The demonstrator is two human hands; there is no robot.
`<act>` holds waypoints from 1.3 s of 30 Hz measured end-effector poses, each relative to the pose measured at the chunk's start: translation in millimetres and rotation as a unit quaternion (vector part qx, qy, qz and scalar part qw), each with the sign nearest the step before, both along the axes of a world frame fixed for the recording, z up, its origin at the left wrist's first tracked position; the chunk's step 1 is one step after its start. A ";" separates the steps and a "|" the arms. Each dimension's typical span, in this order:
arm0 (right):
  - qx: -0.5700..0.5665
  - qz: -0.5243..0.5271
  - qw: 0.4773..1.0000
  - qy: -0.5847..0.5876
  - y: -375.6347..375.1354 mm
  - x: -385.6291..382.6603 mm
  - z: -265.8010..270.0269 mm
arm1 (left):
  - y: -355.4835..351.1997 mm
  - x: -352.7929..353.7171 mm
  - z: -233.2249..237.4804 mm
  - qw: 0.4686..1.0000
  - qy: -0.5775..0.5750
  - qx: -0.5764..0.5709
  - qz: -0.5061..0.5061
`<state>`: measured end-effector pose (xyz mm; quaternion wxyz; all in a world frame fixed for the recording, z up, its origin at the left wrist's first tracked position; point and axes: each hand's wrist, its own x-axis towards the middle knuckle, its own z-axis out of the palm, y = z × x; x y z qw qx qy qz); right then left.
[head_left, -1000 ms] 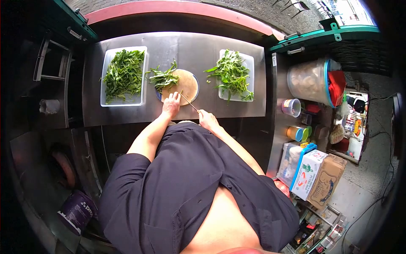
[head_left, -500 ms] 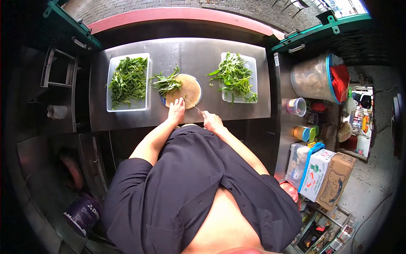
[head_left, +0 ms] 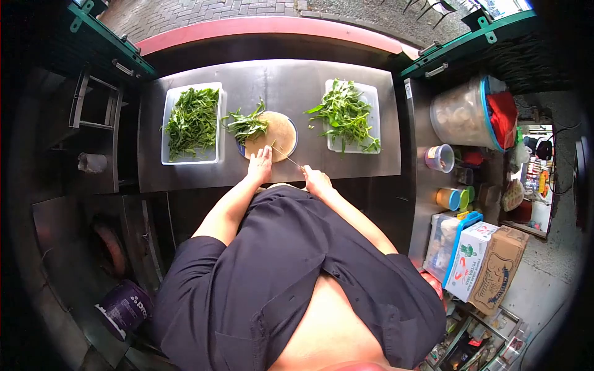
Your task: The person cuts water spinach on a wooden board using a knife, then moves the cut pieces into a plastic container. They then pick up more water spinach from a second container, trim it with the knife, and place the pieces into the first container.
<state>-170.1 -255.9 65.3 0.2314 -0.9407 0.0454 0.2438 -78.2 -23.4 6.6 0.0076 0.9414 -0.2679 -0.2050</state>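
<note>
On a round cutting board (head_left: 283, 131) with a blue rim lies a bunch of leafy green stems (head_left: 249, 126), at its left side. My left hand (head_left: 260, 164) rests on the board's front edge, fingers together and pressed on a small green stem whose tip shows by the fingertips. My right hand (head_left: 318, 182) is closed around the handle of a knife (head_left: 286, 156). The blade slants up and left across the board, its tip close to my left fingertips. The handle is mostly hidden in my right hand.
A clear tray (head_left: 221, 150) filled with greens stands left of the board; another tray (head_left: 374, 99) with longer leafy stems stands right. All are on a steel table (head_left: 288, 77). Along the right side are a big lidded tub (head_left: 455, 114), small jars and a cardboard box (head_left: 498, 269).
The whole view has shifted slightly right and down. Both hands keep nearly the same place at the board, with the knife still in my right hand.
</note>
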 end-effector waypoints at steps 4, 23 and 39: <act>0.002 0.021 0.999 -0.034 1.4 10.4 8.7 | 5.4 -7.7 -1.5 0.999 0.004 -0.024 0.023; -0.010 -0.005 0.996 -0.093 -32.5 12.4 17.9 | 20.7 -27.1 -8.7 0.994 -0.012 -0.076 0.076; 0.016 -0.014 0.988 -0.153 -8.0 43.6 16.3 | 19.3 -4.7 5.9 0.998 0.047 -0.004 0.031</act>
